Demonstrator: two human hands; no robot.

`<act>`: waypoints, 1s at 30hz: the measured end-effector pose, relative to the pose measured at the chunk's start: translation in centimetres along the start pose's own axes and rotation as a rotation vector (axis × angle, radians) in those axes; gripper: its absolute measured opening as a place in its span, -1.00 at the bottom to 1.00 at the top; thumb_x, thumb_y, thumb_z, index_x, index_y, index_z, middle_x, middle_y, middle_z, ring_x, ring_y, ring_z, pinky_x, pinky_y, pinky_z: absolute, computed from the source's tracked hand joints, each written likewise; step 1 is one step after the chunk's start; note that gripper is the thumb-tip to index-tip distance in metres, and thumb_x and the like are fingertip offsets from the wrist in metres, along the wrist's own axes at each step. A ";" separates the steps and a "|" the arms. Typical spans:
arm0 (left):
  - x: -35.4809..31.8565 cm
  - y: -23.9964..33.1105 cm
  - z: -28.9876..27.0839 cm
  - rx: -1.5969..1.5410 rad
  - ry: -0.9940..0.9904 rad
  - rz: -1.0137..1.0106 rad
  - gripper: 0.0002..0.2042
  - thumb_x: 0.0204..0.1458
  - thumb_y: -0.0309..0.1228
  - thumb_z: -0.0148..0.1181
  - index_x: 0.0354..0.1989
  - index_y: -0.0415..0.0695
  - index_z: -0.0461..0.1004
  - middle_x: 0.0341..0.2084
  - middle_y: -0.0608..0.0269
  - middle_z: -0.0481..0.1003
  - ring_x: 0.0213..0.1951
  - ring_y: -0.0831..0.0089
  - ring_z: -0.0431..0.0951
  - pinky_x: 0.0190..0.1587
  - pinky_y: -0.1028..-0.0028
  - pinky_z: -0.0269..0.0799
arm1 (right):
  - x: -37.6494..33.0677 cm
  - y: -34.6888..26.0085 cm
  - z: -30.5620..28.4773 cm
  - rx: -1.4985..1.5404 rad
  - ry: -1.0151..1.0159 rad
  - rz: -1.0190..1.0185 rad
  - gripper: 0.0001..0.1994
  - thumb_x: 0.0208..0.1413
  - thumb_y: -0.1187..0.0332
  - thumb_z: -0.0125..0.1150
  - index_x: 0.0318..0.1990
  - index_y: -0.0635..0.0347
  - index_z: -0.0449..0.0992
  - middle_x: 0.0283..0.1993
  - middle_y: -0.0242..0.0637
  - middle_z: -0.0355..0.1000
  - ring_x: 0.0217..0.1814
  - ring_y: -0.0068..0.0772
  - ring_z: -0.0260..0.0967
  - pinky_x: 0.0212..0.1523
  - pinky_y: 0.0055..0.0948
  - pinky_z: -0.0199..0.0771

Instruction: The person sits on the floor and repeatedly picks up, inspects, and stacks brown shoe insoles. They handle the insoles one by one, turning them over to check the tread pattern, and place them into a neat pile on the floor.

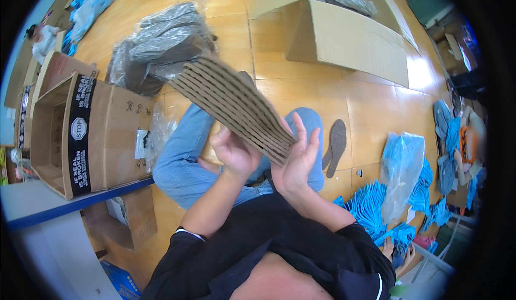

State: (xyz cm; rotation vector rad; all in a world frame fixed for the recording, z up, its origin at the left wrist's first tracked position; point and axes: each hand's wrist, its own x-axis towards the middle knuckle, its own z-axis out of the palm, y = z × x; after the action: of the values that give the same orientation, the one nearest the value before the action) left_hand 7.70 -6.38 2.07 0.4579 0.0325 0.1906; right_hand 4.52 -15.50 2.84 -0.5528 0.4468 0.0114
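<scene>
Between my two hands, above my crossed legs, is a thick stack of brown insoles [231,106], its layered edges showing as dark stripes. It tilts, with the far end up to the left and slightly blurred. My left hand [236,152] holds it from the near left side, the fingers partly hidden beneath it. The near end rests against the palm of my right hand [297,155], whose visible fingers stretch along its side. On the floor right of my knee lie dark insoles [336,144], overlapping each other.
Plastic-wrapped grey bundles [166,42] lie ahead to the left. An open carton [102,133] with black tape stands at left by a blue-edged table [80,203]. A large carton [349,36] stands ahead right. Blue pieces [371,203] and a clear bag [403,165] lie right; other people are nearby.
</scene>
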 end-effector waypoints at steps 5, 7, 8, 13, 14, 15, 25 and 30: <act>-0.3 -0.6 -0.3 0.020 -0.152 -0.105 -0.36 0.05 0.03 -0.16 0.14 -0.26 0.28 0.00 -0.04 0.42 0.01 0.12 0.46 0.14 0.09 0.33 | 0.7 -0.9 -0.2 -0.365 -0.004 -0.198 -0.27 0.28 -0.17 -0.31 0.36 0.27 -0.05 0.37 -0.01 0.06 0.41 -0.10 0.02 0.37 -0.16 0.00; -0.1 -0.3 -0.4 0.036 -0.132 -0.151 -0.42 0.07 -0.06 -0.14 0.15 -0.26 0.26 0.00 -0.02 0.41 0.00 0.12 0.46 0.13 0.12 0.34 | 0.8 -1.7 -0.4 -0.665 -0.099 -0.354 -0.29 0.30 -0.11 -0.29 0.39 0.28 -0.10 0.38 0.00 0.03 0.43 -0.13 -0.01 0.38 -0.18 -0.02; -0.1 -0.3 -0.3 0.045 -0.134 -0.159 -0.44 0.08 -0.10 -0.13 0.16 -0.26 0.25 0.01 -0.01 0.41 0.00 0.12 0.47 0.12 0.13 0.35 | 0.9 -2.0 -0.4 -0.785 -0.165 -0.423 -0.29 0.30 -0.07 -0.25 0.40 0.28 -0.14 0.39 0.00 0.02 0.44 -0.14 -0.02 0.38 -0.20 -0.03; -2.2 -1.2 1.4 0.916 -0.224 -0.065 -0.47 0.27 -0.16 -0.18 0.26 -0.34 0.09 0.19 -0.04 0.21 0.22 0.19 0.22 0.29 0.29 0.03 | 3.3 -2.9 0.0 -0.730 -0.325 -0.326 -0.29 0.31 0.14 -0.04 0.42 0.29 -0.24 0.35 -0.05 0.08 0.37 -0.27 0.08 0.31 -0.40 0.10; -2.6 -1.1 1.7 0.887 -0.234 -0.067 -0.47 0.27 -0.17 -0.19 0.26 -0.34 0.10 0.20 -0.05 0.22 0.23 0.19 0.22 0.30 0.30 0.03 | 4.1 -3.2 -0.1 -0.524 -0.321 -0.172 -0.35 0.33 0.09 -0.10 0.39 0.28 -0.11 0.32 -0.09 0.15 0.33 -0.29 0.14 0.29 -0.38 0.14; -3.0 -0.9 1.8 0.858 -0.250 -0.072 -0.48 0.28 -0.17 -0.20 0.26 -0.34 0.10 0.21 -0.06 0.22 0.24 0.19 0.22 0.30 0.30 0.02 | 4.8 -3.4 -0.4 -0.314 -0.345 -0.030 -0.40 0.34 0.04 -0.15 0.36 0.28 0.01 0.28 -0.13 0.21 0.29 -0.30 0.20 0.28 -0.36 0.19; -3.4 2.1 0.3 0.881 -0.159 -0.034 -0.63 0.25 -0.36 -0.09 0.14 -0.32 0.29 -0.04 -0.02 0.47 0.05 0.36 0.43 0.20 0.34 0.24 | 6.2 -4.3 -5.6 0.358 -0.699 0.461 -0.42 0.17 -0.17 -0.04 0.12 0.11 0.38 0.00 -0.20 0.30 -0.07 -0.29 0.23 -0.19 -0.32 0.34; -0.4 -0.9 -6.7 0.816 0.141 -0.209 -0.64 0.19 -0.31 0.06 0.09 -0.24 0.34 -0.08 0.16 0.43 -0.01 0.46 0.39 0.10 0.44 0.27 | 7.2 -5.7 -5.4 0.192 -0.778 0.361 -0.40 0.16 -0.17 -0.01 0.18 0.08 0.32 0.02 -0.19 0.30 -0.09 -0.27 0.28 -0.17 -0.29 0.36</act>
State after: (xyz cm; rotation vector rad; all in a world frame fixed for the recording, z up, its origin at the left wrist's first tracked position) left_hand 6.93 -4.33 -4.39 1.2477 0.3032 -0.0069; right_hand 9.59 -23.90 -1.36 -0.2386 -0.2182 0.5089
